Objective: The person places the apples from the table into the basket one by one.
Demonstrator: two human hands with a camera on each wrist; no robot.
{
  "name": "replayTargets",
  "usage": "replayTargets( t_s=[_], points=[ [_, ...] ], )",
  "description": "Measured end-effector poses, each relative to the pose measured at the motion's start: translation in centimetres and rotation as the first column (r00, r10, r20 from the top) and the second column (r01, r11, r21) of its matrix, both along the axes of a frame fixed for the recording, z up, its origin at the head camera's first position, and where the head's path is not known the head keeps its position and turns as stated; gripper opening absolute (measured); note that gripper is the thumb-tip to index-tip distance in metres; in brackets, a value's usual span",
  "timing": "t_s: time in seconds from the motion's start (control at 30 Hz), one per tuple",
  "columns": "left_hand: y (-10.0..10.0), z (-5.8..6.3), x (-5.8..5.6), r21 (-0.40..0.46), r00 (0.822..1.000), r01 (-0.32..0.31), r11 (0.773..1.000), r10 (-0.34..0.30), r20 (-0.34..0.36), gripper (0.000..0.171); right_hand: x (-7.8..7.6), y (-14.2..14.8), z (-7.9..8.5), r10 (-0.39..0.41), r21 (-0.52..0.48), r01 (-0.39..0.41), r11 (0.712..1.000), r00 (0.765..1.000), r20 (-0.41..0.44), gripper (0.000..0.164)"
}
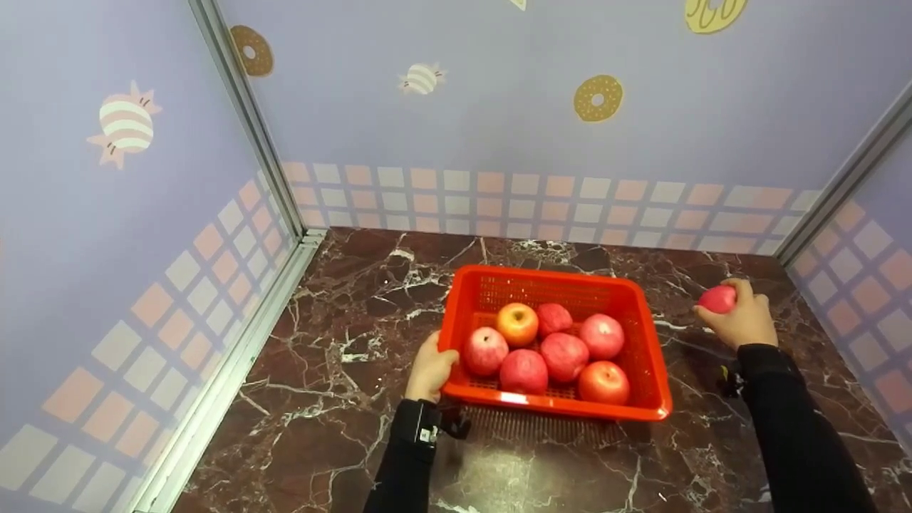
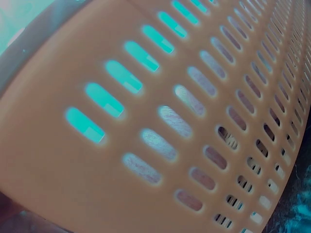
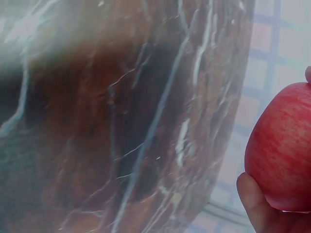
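A red plastic basket (image 1: 556,410) with slotted walls stands on the marble-patterned surface, several red apples (image 1: 524,371) lying in it. One of these, a yellowish-red apple (image 1: 517,324), sits near its back left. My left hand (image 1: 430,367) grips the basket's left side, thumb over the rim; its other fingers are mostly hidden. The left wrist view is filled by the basket's slotted wall (image 2: 160,97). To the right of the basket, my right hand (image 1: 744,317) holds a red apple (image 1: 717,299) between thumb and fingers, seen close in the right wrist view as well.
The dark marble-patterned surface (image 1: 342,420) is bounded by a back wall (image 1: 499,128) and side walls with printed sweets and tiles. A metal rail (image 1: 221,399) runs along the left wall's foot.
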State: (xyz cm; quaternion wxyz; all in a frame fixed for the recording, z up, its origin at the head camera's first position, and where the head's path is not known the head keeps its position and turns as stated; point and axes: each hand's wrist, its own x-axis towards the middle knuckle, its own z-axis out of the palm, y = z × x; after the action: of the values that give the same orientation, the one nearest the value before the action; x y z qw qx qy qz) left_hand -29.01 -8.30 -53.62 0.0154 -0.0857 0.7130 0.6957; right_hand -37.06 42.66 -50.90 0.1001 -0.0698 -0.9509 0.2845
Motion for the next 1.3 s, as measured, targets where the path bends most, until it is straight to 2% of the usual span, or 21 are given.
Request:
replayTargets(
  t_s=[0.17, 0.43, 0.63, 0.93, 1.3],
  points=[
    [0.0, -0.1, 0.0, 0.005, 1.0, 0.003, 1.0, -0.003, -0.01, 0.071, -0.3, -1.1, 0.9, 0.018, 0.002, -0.018, 1.0, 1.0, -0.014, 0.079],
    [0.1, 0.0, 0.1, 0.005, 0.999, 0.0, 1.0, 0.0, -0.035, 0.07, -0.5, -2.9, 1.8, 0.059, 0.004, -0.059, 0.998, 0.993, -0.098, 0.074],
    [0.0, 0.2, 0.1, 0.008, 1.0, -0.001, 1.0, 0.001, -0.029, 0.069, -0.3, -4.2, 2.7, 0.103, -0.003, -0.104, 0.995, 0.989, -0.11, 0.074],
    [-0.1, 0.2, 0.2, 0.018, 1.0, 0.004, 1.0, -0.003, -0.025, 0.069, 1.0, -7.2, 4.1, 0.203, 0.014, -0.203, 0.979, 0.965, -0.166, 0.071],
    [-0.1, 0.0, 0.0, 0.007, 1.0, 0.01, 1.0, -0.01, -0.028, 0.071, 3.3, -10.3, 4.1, 0.318, 0.022, -0.321, 0.947, 0.924, -0.212, 0.065]
  ],
)
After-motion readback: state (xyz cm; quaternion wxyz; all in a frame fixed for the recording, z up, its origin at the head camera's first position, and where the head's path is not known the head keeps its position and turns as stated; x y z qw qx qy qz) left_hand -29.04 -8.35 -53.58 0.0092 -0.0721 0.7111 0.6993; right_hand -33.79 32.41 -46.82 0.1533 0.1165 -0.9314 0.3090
